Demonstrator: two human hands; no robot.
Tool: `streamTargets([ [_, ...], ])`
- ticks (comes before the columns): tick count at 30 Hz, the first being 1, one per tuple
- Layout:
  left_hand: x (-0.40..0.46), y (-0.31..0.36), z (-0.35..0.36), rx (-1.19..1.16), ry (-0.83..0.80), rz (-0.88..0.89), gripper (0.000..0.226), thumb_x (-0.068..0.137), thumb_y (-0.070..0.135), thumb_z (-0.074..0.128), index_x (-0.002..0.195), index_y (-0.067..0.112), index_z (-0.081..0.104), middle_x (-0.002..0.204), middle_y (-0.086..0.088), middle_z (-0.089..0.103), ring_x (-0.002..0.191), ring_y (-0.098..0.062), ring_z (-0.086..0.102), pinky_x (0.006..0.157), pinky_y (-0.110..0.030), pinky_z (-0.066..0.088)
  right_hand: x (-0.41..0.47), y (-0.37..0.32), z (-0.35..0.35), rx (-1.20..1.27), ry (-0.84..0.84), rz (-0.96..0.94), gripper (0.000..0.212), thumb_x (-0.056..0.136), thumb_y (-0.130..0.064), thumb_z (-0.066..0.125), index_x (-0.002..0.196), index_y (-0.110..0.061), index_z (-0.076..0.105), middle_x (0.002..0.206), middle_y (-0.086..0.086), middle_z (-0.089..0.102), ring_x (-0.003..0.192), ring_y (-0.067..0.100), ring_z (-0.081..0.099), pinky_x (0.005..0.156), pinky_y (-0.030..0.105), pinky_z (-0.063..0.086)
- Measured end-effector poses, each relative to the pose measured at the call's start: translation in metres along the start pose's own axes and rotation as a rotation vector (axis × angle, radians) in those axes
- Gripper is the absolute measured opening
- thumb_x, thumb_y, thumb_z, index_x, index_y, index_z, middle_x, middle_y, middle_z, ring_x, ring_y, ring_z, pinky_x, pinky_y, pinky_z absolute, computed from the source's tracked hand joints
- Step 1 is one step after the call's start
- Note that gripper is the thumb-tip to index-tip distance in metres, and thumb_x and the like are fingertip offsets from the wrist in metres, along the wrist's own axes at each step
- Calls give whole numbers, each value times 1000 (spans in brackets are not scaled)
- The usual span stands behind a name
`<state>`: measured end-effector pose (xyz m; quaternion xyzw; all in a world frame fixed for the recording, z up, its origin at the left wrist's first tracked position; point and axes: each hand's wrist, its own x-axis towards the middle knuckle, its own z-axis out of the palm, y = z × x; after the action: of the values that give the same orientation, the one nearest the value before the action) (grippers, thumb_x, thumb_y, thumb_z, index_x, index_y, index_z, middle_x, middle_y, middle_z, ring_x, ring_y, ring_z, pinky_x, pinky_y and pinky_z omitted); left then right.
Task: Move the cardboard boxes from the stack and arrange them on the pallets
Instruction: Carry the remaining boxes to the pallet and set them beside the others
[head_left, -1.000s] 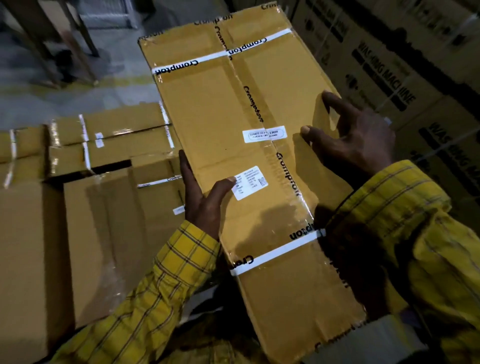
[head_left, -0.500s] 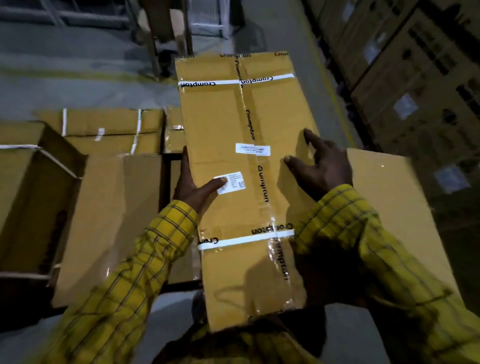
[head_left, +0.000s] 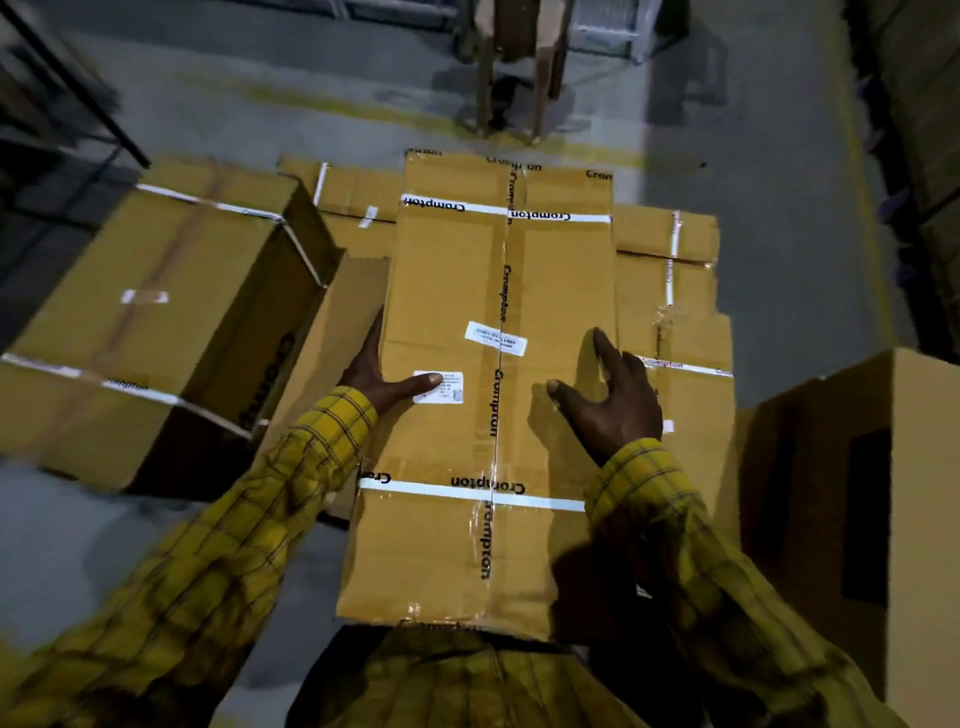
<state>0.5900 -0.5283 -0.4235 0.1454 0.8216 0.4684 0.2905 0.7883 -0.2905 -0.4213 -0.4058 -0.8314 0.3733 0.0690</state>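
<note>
Centrally, a long brown cardboard box (head_left: 498, 395) is carried lengthwise away from the person, its near end against the body and its far end over the boxes on the floor (head_left: 769, 156). Its top face bears a clear tape seam down the middle printed "Crompton", two white straps (head_left: 467, 493) crossing near each end, and two white labels (head_left: 496, 339). Beside it, a larger strapped box (head_left: 156, 322) lies tilted at left, flatter boxes (head_left: 670, 291) lie beyond and at right, and a plain box (head_left: 852, 493) stands at far right. The left hand (head_left: 384, 382) grips the box's left edge, thumb lying across the top by a label. The right hand (head_left: 610, 400) rests on the top face near the right edge, fingers spread and nearly straight. Both sleeves (head_left: 291, 499) are yellow plaid.
</note>
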Motion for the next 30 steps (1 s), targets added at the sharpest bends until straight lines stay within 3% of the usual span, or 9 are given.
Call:
streamTargets([
  [6, 16, -38, -61, -24, 8, -31, 144, 38, 68, 89, 160, 28, 25, 142, 0, 54, 124, -19, 54, 105, -37, 44, 6, -36, 58, 8, -111, -18, 95, 80, -62, 79, 159, -48, 28, 169, 5, 26, 153, 28, 31, 120, 44, 37],
  [8, 25, -51, -86, -34, -1, -42, 144, 39, 68, 93, 160, 28, 26, 144, -4, 55, 123, -21, 56, 105, -39, 46, 7, -55, 79, -2, -126, -26, 95, 81, -61, 78, 160, -46, 27, 167, 2, 28, 151, 28, 34, 118, 42, 38],
  [10, 34, -64, -112, -53, -6, -36, 135, 47, 54, 98, 159, 25, 28, 143, -6, 57, 122, -21, 57, 106, -40, 47, 8, -73, 103, 7, -135, -29, 96, 79, -63, 77, 160, -46, 27, 163, 2, 33, 145, 30, 43, 115, 42, 42],
  [12, 45, -78, -139, -55, -13, -17, 131, 47, 53, 93, 158, 23, 30, 141, -5, 58, 123, -21, 59, 103, -37, 47, 8, -93, 126, 20, -146, -17, 99, 76, -66, 76, 160, -46, 27, 159, 2, 36, 140, 31, 47, 112, 46, 46],
  [15, 62, -96, -179, -44, -32, 0, 135, 46, 58, 95, 159, 20, 30, 140, -1, 57, 123, -18, 58, 100, -31, 48, 6, -123, 158, 25, -161, 10, 102, 73, -67, 73, 161, -45, 25, 159, 3, 36, 141, 31, 46, 113, 48, 46],
  [17, 74, -107, -202, -27, -37, 14, 128, 55, 44, 97, 159, 17, 28, 138, 2, 52, 123, -15, 53, 106, -33, 46, 4, -140, 177, 23, -162, 15, 103, 74, -65, 73, 161, -43, 25, 158, 3, 36, 141, 31, 45, 113, 48, 45],
  [21, 96, -131, -234, 32, -62, 20, 135, 43, 63, 82, 160, 23, 26, 146, 0, 50, 127, -14, 49, 109, -31, 40, 0, -160, 214, 39, -164, 62, 105, 73, -62, 75, 162, -42, 23, 156, 3, 36, 140, 30, 45, 113, 47, 45],
  [27, 126, -182, -249, 147, -64, 6, 137, 48, 77, 80, 159, 14, 31, 157, -8, 45, 142, -26, 45, 117, -47, 39, -11, -163, 248, 33, -209, 110, 114, 75, -55, 79, 166, -35, 12, 167, 7, 20, 151, 33, 30, 120, 43, 37],
  [30, 119, -176, -242, 261, -9, -26, 116, 71, 49, 89, 160, 8, 26, 163, -13, 33, 149, -31, 34, 122, -41, 29, -8, -161, 255, 3, -200, 113, 113, 83, -42, 84, 166, -34, 8, 168, 5, 14, 153, 33, 27, 120, 42, 36],
])
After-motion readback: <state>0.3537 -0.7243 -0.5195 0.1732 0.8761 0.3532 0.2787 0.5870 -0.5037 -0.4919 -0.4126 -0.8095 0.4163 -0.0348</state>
